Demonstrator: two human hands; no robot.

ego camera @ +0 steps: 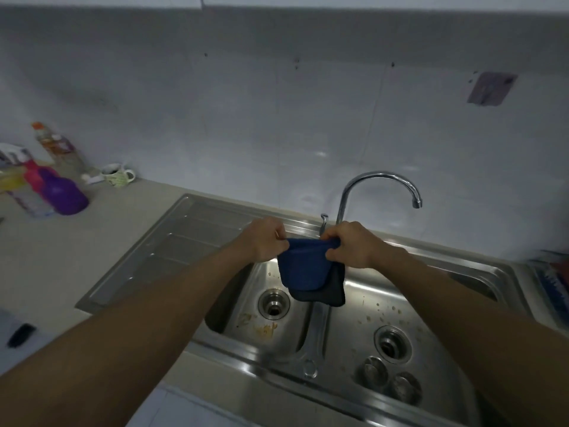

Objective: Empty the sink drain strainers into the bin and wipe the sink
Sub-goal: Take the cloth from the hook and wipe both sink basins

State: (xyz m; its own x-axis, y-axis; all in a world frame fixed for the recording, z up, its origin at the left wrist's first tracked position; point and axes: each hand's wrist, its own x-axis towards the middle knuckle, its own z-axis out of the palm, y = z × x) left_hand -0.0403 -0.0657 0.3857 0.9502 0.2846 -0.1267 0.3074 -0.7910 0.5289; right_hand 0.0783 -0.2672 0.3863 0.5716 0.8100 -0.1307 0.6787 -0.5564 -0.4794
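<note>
The blue cloth (303, 269) looks soft, light and limp, so it is probably best taken by its top edge or bunched for wiping. The left hand (266, 240) pinches one top corner and the right hand (351, 246) grips the other. It hangs between and just below them, above the divider of the sink (348, 328).

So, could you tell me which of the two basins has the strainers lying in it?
The right basin: two round strainers lie just in front of its drain. The left basin shows only an orange stain.
</note>
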